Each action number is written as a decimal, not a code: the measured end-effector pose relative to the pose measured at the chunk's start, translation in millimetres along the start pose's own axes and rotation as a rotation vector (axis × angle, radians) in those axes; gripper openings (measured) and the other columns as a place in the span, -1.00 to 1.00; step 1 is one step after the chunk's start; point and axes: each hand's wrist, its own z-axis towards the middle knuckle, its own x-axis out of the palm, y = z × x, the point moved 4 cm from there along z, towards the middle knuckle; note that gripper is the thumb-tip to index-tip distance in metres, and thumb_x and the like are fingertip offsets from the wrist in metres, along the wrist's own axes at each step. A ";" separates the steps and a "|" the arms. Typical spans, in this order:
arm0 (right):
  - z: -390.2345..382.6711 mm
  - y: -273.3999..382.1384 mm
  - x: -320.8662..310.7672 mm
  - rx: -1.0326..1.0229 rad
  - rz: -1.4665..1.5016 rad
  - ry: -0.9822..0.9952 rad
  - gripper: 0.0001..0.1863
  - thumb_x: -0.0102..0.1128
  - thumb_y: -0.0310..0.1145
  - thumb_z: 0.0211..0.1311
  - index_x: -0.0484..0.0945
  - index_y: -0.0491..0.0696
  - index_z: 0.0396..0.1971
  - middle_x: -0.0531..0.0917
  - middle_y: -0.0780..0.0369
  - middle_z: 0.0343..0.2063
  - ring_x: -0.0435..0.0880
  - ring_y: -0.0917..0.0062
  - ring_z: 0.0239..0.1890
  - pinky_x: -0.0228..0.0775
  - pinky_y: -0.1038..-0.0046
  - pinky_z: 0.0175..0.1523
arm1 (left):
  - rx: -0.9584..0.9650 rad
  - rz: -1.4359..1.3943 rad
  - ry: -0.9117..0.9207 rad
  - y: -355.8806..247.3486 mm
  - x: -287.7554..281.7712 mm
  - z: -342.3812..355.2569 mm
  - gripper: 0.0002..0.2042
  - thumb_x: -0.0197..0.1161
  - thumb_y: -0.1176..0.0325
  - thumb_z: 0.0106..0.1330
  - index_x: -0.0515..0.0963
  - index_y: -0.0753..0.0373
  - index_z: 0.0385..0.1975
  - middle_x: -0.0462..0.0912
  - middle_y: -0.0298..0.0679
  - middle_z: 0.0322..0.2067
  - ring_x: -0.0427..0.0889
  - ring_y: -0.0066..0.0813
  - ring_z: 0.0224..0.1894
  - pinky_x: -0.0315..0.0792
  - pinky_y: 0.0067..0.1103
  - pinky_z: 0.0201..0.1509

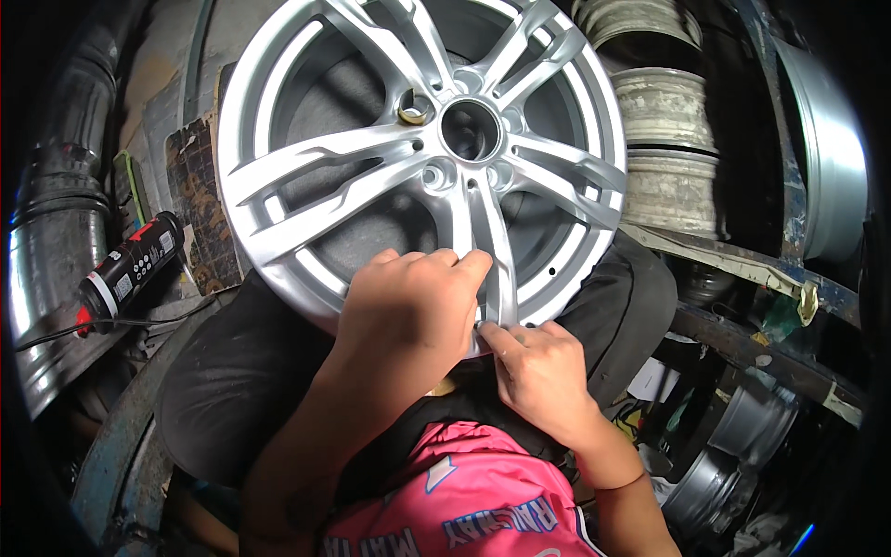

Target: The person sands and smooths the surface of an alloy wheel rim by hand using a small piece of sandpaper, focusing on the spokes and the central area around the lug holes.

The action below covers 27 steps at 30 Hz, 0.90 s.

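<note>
A silver alloy wheel rim (362, 147) with paired spokes leans across my lap, its face turned up toward me. My left hand (408, 302) is closed over the lower spoke, knuckles up; whatever its fingers hold is hidden beneath them. Close beside it, my right hand (546, 373) grips the rim's near edge, fingers bent and the index finger reaching toward the base of the spoke. A curled yellowish strip (413, 113) sits in one of the bolt holes around the round centre bore.
On the left, a black spray can (130, 269) with a red end lies near a thin cable and shiny metal cylinders (60, 241). Stacked worn rims (668, 111) stand behind on the right, by a metal rack (780, 269). More rims (710, 487) lie at lower right.
</note>
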 end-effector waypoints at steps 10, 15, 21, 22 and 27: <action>2.0 -7.9 -5.6 0.028 0.034 0.090 -0.72 0.27 -0.48 0.05 0.66 -0.04 -0.17 0.65 0.22 -0.51 0.69 0.28 -0.44 0.46 0.30 -0.26 | -0.038 0.018 0.046 3.1 3.4 -3.9 -0.84 0.26 0.48 0.31 0.68 0.25 -0.15 0.68 -0.11 -0.48 0.65 -0.03 -0.41 0.42 -0.24 -0.31; -1.7 -15.4 0.9 0.029 0.126 0.011 -0.70 0.25 -0.49 0.07 0.68 -0.01 -0.15 0.65 0.24 -0.49 0.69 0.28 -0.42 0.48 0.31 -0.23 | -0.038 0.055 0.034 3.7 3.9 -5.3 -0.83 0.27 0.46 0.32 0.67 0.24 -0.13 0.69 -0.12 -0.47 0.66 -0.04 -0.40 0.43 -0.25 -0.30; -2.4 -10.9 -3.3 0.006 0.064 0.029 -0.65 0.24 -0.49 0.04 0.68 0.02 -0.11 0.65 0.26 -0.48 0.69 0.30 -0.40 0.47 0.32 -0.20 | -0.016 0.122 0.045 2.1 6.0 -5.1 -0.81 0.29 0.46 0.31 0.66 0.21 -0.11 0.70 -0.16 -0.45 0.67 -0.07 -0.38 0.44 -0.26 -0.27; -4.3 -12.3 0.0 -0.006 0.074 0.052 -0.64 0.23 -0.49 0.02 0.68 0.02 -0.11 0.65 0.26 -0.48 0.69 0.31 -0.40 0.47 0.31 -0.19 | -0.021 0.138 0.049 2.9 6.9 -6.1 -0.81 0.29 0.47 0.30 0.66 0.20 -0.10 0.70 -0.17 -0.45 0.67 -0.08 -0.37 0.44 -0.27 -0.27; 1.4 -6.4 -0.5 -0.012 0.051 0.032 -0.62 0.25 -0.49 0.00 0.69 0.00 -0.10 0.65 0.26 -0.49 0.69 0.34 -0.42 0.43 0.32 -0.21 | -0.009 0.142 0.033 2.9 7.6 -6.8 -0.80 0.29 0.47 0.30 0.66 0.20 -0.10 0.70 -0.18 -0.46 0.68 -0.09 -0.38 0.44 -0.27 -0.26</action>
